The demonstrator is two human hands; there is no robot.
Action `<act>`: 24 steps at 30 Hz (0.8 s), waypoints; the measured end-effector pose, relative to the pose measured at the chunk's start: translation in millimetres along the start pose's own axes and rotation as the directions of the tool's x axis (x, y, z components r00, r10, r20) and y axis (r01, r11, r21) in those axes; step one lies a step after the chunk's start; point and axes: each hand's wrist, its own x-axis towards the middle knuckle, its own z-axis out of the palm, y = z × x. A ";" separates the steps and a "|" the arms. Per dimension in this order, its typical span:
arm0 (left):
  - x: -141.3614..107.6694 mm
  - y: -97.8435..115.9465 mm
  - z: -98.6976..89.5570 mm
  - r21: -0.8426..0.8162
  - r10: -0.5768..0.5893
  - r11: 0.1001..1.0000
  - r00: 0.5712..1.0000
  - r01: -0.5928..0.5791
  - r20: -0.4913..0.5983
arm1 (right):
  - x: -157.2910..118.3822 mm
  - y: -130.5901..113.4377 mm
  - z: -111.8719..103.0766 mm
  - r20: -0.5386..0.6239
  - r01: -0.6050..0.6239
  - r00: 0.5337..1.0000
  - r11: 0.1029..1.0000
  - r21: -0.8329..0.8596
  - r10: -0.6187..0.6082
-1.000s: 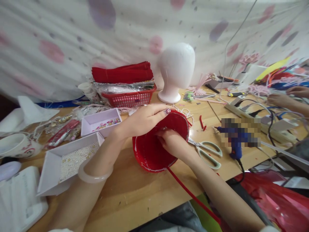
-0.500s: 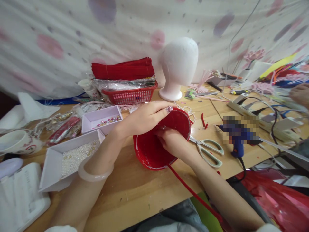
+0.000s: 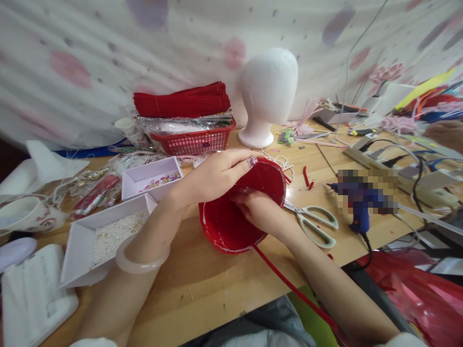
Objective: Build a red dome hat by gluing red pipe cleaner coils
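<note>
A red hollow, bowl-shaped piece (image 3: 231, 231) lies tilted on the table, its opening towards me and whitish streaks along its rim. My left hand (image 3: 211, 176) is wrapped over the upper left of that rim, thumb along the edge, holding it. Inside the opening is my right hand (image 3: 258, 207), fingers curled and pressed to the inner wall; their tips are hidden, and I cannot tell what they pinch. From the lower rim a red fuzzy strip (image 3: 282, 277) runs down under my right forearm. Scissors (image 3: 314, 221) lie just right of the piece.
A blue glue gun (image 3: 360, 212), partly blurred out, and a power strip (image 3: 383, 168) stand right. A white foam head (image 3: 269, 91) and red basket (image 3: 198, 142) stand behind. Left are a tray of pearl beads (image 3: 77, 250) and a gem tray (image 3: 132, 180). Another person's hand (image 3: 444, 135) shows far right.
The view has shifted slightly. Both hands keep nearly the same place on the red piece, and I see no clear movement of it.
</note>
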 end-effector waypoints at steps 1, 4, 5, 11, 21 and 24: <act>0.1 0.1 0.0 -0.001 0.002 1.000 1.000 -0.002 0.000 | -0.3 0.7 0.1 -0.004 0.004 1.000 1.000 0.004 -0.004; -0.3 0.5 -0.1 -0.002 0.013 1.000 1.000 -0.013 0.002 | -1.8 2.1 0.5 -0.015 0.007 1.000 1.000 0.007 -0.006; -0.7 0.6 -0.1 -0.002 0.015 1.000 1.000 -0.015 0.002 | -2.3 2.3 0.5 -0.017 0.005 1.000 1.000 0.005 -0.005; -2.6 2.3 -0.3 -0.005 0.008 1.000 1.000 -0.008 0.001 | -0.3 1.8 1.2 0.007 -0.012 1.000 1.000 -0.015 0.012; -0.4 1.0 1.1 0.086 0.030 0.996 1.000 -0.030 -0.003 | -9.8 -5.1 -7.0 0.021 -0.056 0.998 0.992 -0.117 0.059; 0.5 0.8 1.6 0.130 0.033 0.991 0.999 -0.032 -0.004 | -14.6 -3.5 -8.8 0.061 -0.037 0.997 0.992 -0.118 0.044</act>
